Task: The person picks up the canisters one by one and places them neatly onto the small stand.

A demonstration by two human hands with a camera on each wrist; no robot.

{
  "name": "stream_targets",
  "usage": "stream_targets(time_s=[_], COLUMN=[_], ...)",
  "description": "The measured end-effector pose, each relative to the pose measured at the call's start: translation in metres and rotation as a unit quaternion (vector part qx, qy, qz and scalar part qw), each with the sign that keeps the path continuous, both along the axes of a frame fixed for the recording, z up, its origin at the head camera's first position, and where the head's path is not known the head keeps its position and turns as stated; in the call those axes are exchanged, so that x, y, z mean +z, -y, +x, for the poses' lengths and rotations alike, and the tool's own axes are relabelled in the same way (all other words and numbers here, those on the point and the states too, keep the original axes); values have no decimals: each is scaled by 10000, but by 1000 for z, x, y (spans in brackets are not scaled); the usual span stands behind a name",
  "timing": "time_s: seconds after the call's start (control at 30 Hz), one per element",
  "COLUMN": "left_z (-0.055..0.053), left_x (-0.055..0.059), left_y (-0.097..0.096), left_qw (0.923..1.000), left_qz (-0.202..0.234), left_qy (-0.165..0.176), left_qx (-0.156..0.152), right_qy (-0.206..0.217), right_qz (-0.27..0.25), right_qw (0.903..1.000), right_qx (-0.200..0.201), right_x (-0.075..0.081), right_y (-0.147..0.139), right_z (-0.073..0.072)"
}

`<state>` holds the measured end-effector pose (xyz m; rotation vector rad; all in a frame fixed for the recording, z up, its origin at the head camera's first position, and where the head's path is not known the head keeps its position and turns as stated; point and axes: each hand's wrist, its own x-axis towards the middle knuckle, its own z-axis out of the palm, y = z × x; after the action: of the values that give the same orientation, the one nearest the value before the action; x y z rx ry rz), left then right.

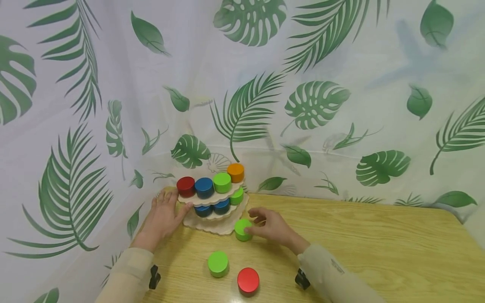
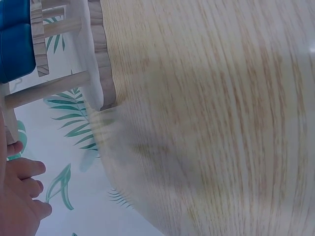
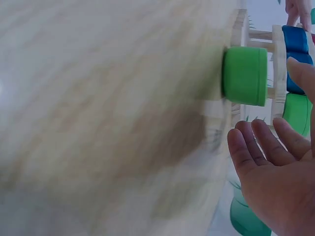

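Note:
A tiered wooden stand [image 1: 214, 227] with scalloped tiers stands on the table, holding several coloured round blocks. On its top tier are a dark red block [image 1: 186, 187], a blue block [image 1: 204, 188], a green block [image 1: 222, 182] and an orange block [image 1: 236, 172]. My left hand [image 1: 163, 216] holds the stand's left end, thumb at the front, fingers along the side. Beside the stand's front right edge, a loose green block [image 1: 241, 229] sits upright on the table. My right hand [image 1: 274, 227] hovers next to that block, thumb and fingers spread apart, nothing gripped.
Nearer me on the wooden table [image 1: 360, 244] lie another green block [image 1: 218, 264] and a bright red block [image 1: 248, 281]. A leaf-patterned curtain [image 1: 257, 63] hangs close behind the stand and along the left side.

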<state>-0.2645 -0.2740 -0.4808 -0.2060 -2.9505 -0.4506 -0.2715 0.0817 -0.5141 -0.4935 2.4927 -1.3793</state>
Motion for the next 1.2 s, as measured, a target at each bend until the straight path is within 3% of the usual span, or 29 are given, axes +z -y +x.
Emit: stream_targets(time_s=[0.63,1.2], left_z=[1,4], left_x=[-2,1], left_y=[0,-2], left_qw=[10000,10000], left_qz=[-21,-70], left_qy=[14,-24], left_qx=[36,56], right_qy=[-141,6], right_qz=[-53,-21], right_qw=[9997,10000], right_qx=[177,13], right_x=[-18,-23], right_y=[-5,4], right_z=[7,10])
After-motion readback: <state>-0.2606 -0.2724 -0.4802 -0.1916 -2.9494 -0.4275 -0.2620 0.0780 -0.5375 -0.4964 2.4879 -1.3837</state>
